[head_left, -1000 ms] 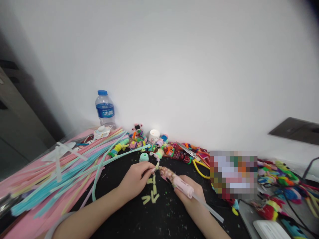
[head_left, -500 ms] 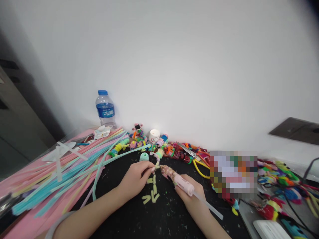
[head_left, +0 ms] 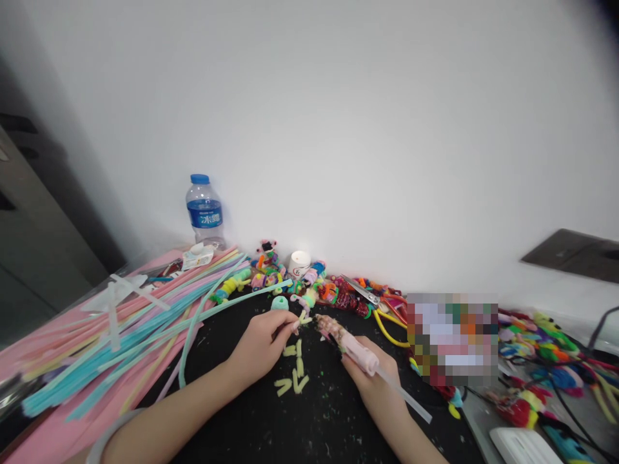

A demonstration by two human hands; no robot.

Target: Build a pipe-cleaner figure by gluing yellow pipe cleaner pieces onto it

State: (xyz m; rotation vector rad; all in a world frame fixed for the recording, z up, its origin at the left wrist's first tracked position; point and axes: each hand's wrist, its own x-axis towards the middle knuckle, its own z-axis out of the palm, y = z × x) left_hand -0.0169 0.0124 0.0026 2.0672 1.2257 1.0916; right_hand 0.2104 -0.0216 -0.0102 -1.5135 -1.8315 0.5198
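Note:
My left hand [head_left: 265,340] pinches a short, bent piece of pale yellow pipe cleaner [head_left: 304,318] between thumb and fingertips. My right hand [head_left: 374,374] is wrapped round a pink hot glue gun [head_left: 356,351], whose brown-stained nozzle end points at the left fingertips with a small gap between. A translucent glue stick [head_left: 406,396] sticks out of the gun's rear. Below the hands, several cut yellow pipe cleaner pieces [head_left: 298,380] lie on the black mat [head_left: 319,425], some bent into V shapes. A mint-green coil [head_left: 279,303] sits just beyond my left hand.
Long pastel pipe cleaners [head_left: 159,322] cover the left side. At the wall stand a water bottle [head_left: 205,212] and a white paper cup [head_left: 300,263]. Scissors with yellow handles [head_left: 389,328] lie among colourful pipe cleaner figures [head_left: 338,293]. A blurred patch [head_left: 452,338] hides things at right.
The glue gun has drawn back slightly to the right, widening the gap to the left fingertips. My left hand has shifted a little left, still pinching the yellow piece.

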